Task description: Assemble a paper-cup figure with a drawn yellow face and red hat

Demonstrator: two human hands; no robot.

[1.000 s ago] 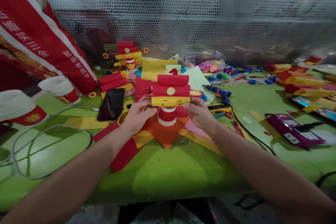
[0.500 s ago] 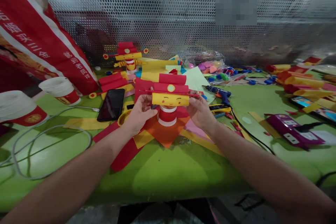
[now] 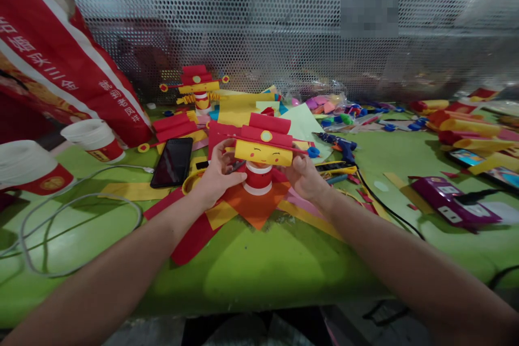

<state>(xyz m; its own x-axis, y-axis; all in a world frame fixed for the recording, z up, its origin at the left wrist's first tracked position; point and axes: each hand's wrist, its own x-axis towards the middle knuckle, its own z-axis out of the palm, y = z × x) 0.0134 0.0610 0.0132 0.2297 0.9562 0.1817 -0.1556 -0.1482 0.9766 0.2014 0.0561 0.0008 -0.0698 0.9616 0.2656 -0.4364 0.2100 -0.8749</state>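
Between my hands is a rolled-paper head (image 3: 263, 152), yellow with a drawn smiling face and a red paper hat (image 3: 267, 130) on top. My left hand (image 3: 219, 173) grips its left end, and my right hand (image 3: 306, 173) grips its right end. The head tilts down toward the right. Directly below it stands a red and white paper cup (image 3: 258, 179), upside down on an orange paper piece (image 3: 257, 208). Whether the head touches the cup cannot be made out. A thin red stick runs across the hat above the face.
A similar finished figure (image 3: 198, 89) stands at the back. Left are a black phone (image 3: 172, 162), stacked paper cups (image 3: 95, 140), a grey cable (image 3: 24, 248) and a large red bag (image 3: 77, 48). Right are a blue glue gun (image 3: 338, 143) with its cord and a purple power strip (image 3: 454, 200).
The paper head has gone from nearly level to tilted, its right end lower. My right hand has shifted slightly down; the cup has stayed in place.
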